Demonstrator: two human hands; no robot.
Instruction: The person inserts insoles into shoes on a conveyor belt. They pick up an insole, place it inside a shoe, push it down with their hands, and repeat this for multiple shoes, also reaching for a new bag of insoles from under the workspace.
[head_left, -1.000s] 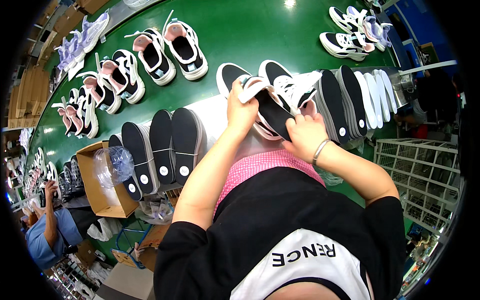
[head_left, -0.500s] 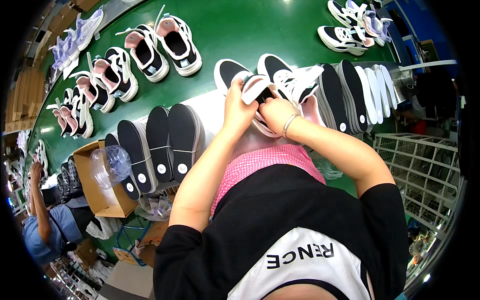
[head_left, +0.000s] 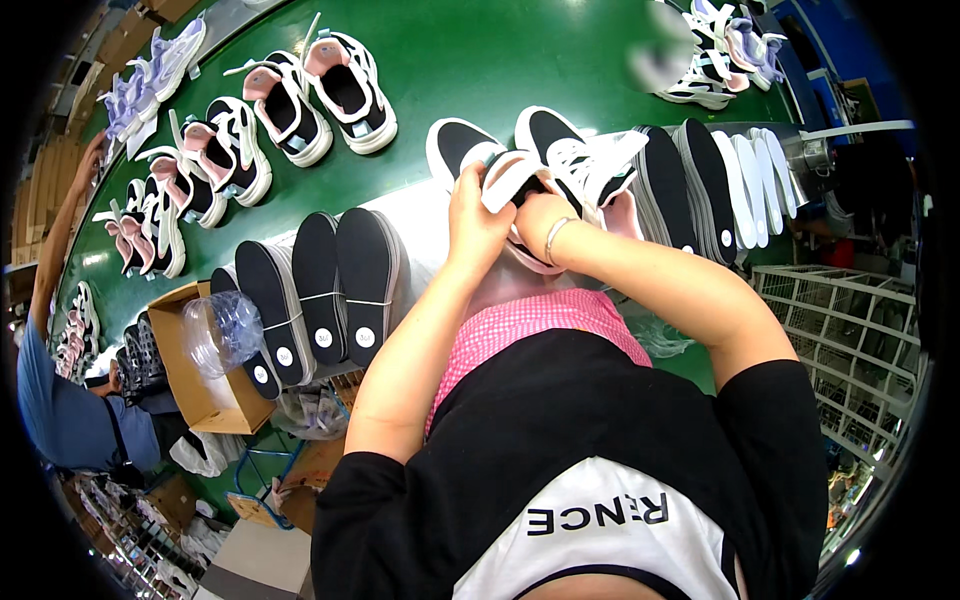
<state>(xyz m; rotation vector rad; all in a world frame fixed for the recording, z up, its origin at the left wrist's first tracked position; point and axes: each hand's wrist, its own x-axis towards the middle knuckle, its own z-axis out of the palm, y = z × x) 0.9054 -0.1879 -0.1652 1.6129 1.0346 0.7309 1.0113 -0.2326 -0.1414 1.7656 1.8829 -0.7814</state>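
A black-and-white sneaker [head_left: 456,143] with a pink lining lies in front of me, toe pointing away. My left hand [head_left: 477,218] is closed around its side, with the thumb near the opening and the white tongue strap beside the fingers. My right hand [head_left: 540,213], with a bracelet on the wrist, reaches into the shoe's opening. Its fingertips are hidden inside, so what they touch does not show. Just right of it lies a matching sneaker [head_left: 572,160] with white laces and its tongue sticking up.
Stacked black insoles [head_left: 322,285] lie left of my arms; more black insoles [head_left: 708,190] and white insoles [head_left: 760,185] lie right. Several sneakers [head_left: 345,90] line the green table [head_left: 480,60]. A cardboard box [head_left: 190,365], a white wire rack [head_left: 840,350] and a co-worker [head_left: 85,410] flank me.
My right hand has moved slightly and sits deeper in the shoe's opening; my left stays. The co-worker's arm now stretches toward the table's far end. A pale blur has appeared over the far-right sneakers.
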